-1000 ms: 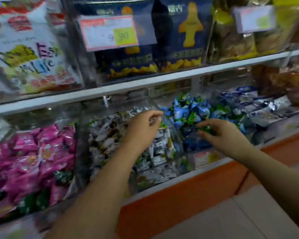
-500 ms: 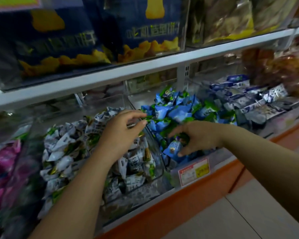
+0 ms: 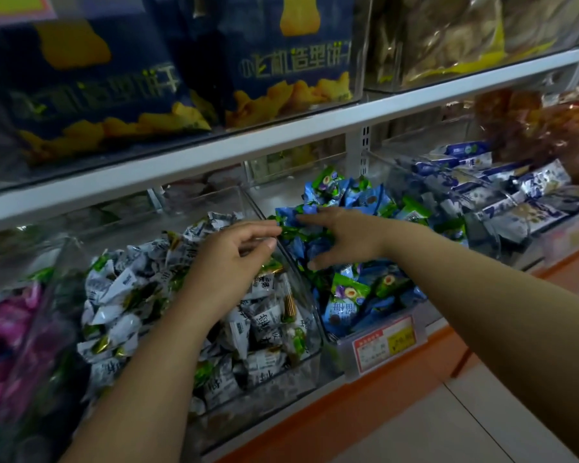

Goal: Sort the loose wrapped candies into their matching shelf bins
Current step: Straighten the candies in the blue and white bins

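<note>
Exposure low throughout; colours muted. Brightest area is the floor [image 3: 465, 422] at lower right. Left bins [image 3: 52, 282] sit in deep shadow, pink candies [image 3: 4, 329] smeared by blur. Faint glare on clear bin walls. Shelf edge [image 3: 214, 155] bows slightly from wide-angle distortion. Upper bags [image 3: 91, 88] soft, print legible at centre.

Place: you stand in a shop's snack aisle.
Shelving: a white shelf [image 3: 214, 153] runs over clear bins [image 3: 301, 365] heaped with wrapped candies [image 3: 121, 295].
Stock: snack bags [image 3: 291, 61] fill the tier above you.
Pricing: a price tag [image 3: 385, 342] fronts one bin.
</note>
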